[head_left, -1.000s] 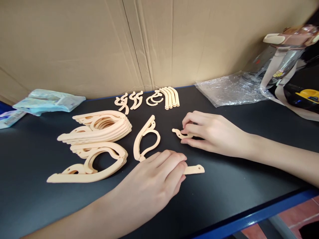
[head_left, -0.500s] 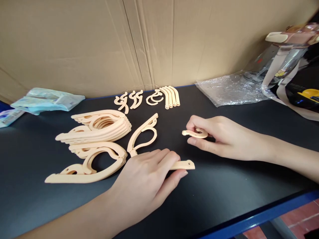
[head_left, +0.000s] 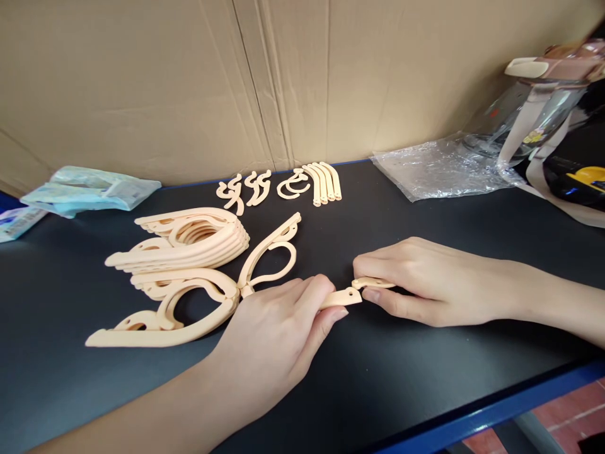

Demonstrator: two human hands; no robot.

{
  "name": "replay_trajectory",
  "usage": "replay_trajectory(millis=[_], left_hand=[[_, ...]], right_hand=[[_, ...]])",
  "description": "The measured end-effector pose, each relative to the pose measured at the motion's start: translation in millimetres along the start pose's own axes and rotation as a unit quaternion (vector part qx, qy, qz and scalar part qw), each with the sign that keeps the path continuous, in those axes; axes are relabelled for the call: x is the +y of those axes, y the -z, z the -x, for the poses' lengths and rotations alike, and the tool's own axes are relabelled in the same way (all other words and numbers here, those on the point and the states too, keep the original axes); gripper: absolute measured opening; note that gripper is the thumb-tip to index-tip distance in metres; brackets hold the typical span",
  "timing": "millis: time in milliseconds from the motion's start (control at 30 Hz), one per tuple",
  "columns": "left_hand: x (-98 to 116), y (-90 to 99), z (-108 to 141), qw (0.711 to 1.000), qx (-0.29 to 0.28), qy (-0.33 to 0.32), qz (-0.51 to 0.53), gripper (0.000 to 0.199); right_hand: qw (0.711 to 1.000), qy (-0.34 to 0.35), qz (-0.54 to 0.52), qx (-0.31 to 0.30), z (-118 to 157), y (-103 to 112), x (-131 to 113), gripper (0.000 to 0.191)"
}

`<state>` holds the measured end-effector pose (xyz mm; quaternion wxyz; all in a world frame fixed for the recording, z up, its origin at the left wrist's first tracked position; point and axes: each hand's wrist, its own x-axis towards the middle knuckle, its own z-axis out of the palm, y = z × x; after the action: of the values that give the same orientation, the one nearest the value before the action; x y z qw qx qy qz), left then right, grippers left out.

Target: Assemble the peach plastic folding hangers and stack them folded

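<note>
A tall stack (head_left: 203,250) of cream hanger-like frames is lying on the black worktop (head_left: 401,378). A lower stack (head_left: 182,334) of similar frames is sitting on the near side of the tall stack. To the right of the tall stack, a looped frame (head_left: 273,275) is leaning away at an angle, its near end running in under the left hand (head_left: 288,328). That hand, right of the tall stack and nearer the wearer, is closing around a cream strip (head_left: 343,297), whose holed end is poking out past the thumb. The right hand (head_left: 420,284), farther right of the tall stack, is pinching a small hook piece (head_left: 373,282) between thumb and fingers. The hook's knobbed end is sitting right at the strip's holed end; whether the two are touching cannot be told. Beyond the tall stack and to its right, a row of small curved pieces (head_left: 258,188) and a set of bars (head_left: 322,184) are resting. A clear plastic bag (head_left: 435,170) is lying well to the right of the tall stack, and a blue packet (head_left: 89,189) is lying behind it to the left.
</note>
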<state>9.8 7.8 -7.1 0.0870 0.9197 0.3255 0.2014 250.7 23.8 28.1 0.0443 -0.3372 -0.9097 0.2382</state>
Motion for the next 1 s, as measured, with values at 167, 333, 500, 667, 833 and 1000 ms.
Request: replay_trajectory(millis=[167, 333, 500, 667, 833, 1000], left_hand=[[0.2, -1.3, -2.4, 1.0, 0.006, -0.003, -0.006, 0.023], [0.4, -1.8, -2.5, 1.0, 0.01, -0.025, -0.013, 0.025], [-0.9, -2.9, -1.3, 0.999, 0.017, -0.039, -0.013, 0.031], [1.8, -2.9, -3.0, 0.999, 0.006, -0.046, -0.016, 0.033], [8.5, 0.1, -6.5, 0.996, -0.011, -0.08, -0.033, 0.037], [5.9, -0.6, -7.1, 0.999, -0.013, -0.048, 0.01, 0.033]], right_hand=[[1.0, 0.0, -0.016, -0.001, 0.4, -0.8, -2.1, 0.027], [1.0, -0.009, 0.012, 0.007, -0.2, -8.0, -4.5, 0.021], [0.999, -0.01, 0.048, 0.023, 0.9, -13.9, -6.9, 0.019], [0.995, -0.005, 0.097, 0.024, 0.9, -16.9, -10.3, 0.017], [0.993, 0.021, 0.118, 0.015, -2.0, -21.2, -11.7, 0.021], [0.997, -0.026, 0.076, 0.011, -1.1, -12.4, -7.5, 0.03]])
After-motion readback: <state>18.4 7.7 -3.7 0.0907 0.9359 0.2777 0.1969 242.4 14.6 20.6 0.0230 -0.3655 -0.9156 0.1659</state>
